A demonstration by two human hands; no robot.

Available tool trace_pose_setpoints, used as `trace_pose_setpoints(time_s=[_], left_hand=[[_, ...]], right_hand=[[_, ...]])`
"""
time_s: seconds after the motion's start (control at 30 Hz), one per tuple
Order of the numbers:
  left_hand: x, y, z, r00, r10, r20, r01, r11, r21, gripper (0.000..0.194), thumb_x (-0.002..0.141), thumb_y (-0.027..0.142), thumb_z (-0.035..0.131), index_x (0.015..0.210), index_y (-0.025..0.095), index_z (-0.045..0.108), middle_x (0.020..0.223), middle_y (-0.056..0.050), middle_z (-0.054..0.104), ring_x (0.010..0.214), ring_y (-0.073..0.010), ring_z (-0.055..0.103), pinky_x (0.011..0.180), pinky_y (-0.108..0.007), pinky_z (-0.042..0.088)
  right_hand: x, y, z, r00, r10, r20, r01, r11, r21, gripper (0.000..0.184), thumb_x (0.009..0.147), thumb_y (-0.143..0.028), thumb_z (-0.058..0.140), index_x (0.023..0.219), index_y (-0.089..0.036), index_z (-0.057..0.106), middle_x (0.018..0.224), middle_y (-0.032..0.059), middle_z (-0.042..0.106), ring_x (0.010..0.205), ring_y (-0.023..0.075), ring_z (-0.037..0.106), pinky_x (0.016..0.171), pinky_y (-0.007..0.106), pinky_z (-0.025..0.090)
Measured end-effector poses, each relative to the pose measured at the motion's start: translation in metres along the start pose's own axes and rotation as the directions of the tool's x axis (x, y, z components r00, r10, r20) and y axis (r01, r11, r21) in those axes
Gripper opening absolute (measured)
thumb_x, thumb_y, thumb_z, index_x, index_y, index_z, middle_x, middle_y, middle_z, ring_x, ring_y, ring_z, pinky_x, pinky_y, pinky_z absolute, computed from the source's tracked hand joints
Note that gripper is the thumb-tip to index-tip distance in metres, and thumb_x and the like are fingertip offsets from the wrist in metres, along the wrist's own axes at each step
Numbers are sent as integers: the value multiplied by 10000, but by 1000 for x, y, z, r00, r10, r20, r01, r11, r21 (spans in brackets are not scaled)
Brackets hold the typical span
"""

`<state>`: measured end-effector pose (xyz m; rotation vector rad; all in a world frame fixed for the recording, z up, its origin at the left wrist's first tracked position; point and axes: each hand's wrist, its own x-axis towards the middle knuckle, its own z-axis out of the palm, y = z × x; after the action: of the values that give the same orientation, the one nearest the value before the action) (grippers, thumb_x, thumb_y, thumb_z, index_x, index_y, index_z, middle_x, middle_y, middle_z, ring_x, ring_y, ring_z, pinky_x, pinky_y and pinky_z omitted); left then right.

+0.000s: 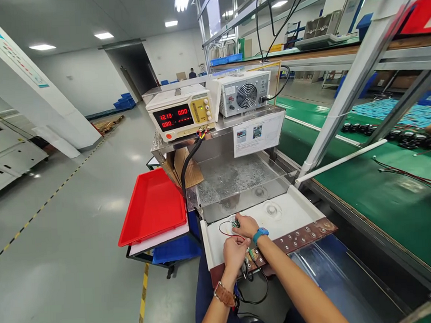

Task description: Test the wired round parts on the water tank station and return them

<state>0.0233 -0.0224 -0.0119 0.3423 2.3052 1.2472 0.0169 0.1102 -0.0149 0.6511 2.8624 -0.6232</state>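
My right hand (247,226) is closed on a small green circuit board (235,223) over the white tray-like fixture (293,207); the fingers cover most of the board. A thin red and black wire (224,234) loops out to the left of it. Just below, my left hand (236,252) pinches the end of this wire near the brown strip of metal contacts (292,242) along the fixture's front edge. Beside my left fingertips, a green clip or plug (251,254) with a black cable sits at the strip. What exactly touches between the fingertips is hidden.
A power supply (180,112) showing 12.13 and 0.00 stands on the metal shelf, next to a grey unit with a fan (246,96). To the left, a red tray (154,203) rests on a cart. On the right runs a green conveyor (394,190) with wires on it.
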Motion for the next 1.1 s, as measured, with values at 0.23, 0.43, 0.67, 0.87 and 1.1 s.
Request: trace_pose_setpoints(time_s=[0.23,0.43,0.67,0.87,1.1], left_hand=[[-2,2,-2,999,39,29,-39,999,13,276,715,451,692,668,180,671,662,-47,719,625,-176,658,598,-255,449],[-5,8,-3,999,23,31,-24,1000,20,278,718,456,680,667,183,678,639,-50,713,628,-183,660,611,-263,458],[-1,8,-7,988,140,58,-139,990,-27,347,702,515,633,645,175,675,667,-91,729,651,-233,676,644,-311,482],[13,8,-11,976,190,103,-184,980,-71,539,603,704,649,681,172,683,677,-106,735,729,-315,697,743,-407,514],[5,28,-11,991,75,109,-53,979,-199,662,395,725,765,710,154,653,657,-66,712,643,-245,659,614,-342,506]], right_hand=[[0,1,-1,1000,-2,-4,2,1000,-17,420,801,-440,630,1138,-198,567,995,92,703,927,243,646,705,278,372],[0,3,0,1000,-5,4,5,1000,-24,431,804,-446,626,1150,-198,564,1001,100,703,936,252,645,710,282,381],[-1,-4,-7,999,-36,-29,35,998,-45,375,793,-378,616,1105,-171,598,1012,119,709,935,254,655,701,285,406],[-2,-4,-22,932,116,-343,-36,973,229,350,785,-470,624,1035,-226,610,854,29,707,802,215,653,650,266,397],[-41,55,-70,600,531,-598,50,722,690,262,750,-391,682,933,-220,604,640,-62,584,599,125,553,570,213,353]])
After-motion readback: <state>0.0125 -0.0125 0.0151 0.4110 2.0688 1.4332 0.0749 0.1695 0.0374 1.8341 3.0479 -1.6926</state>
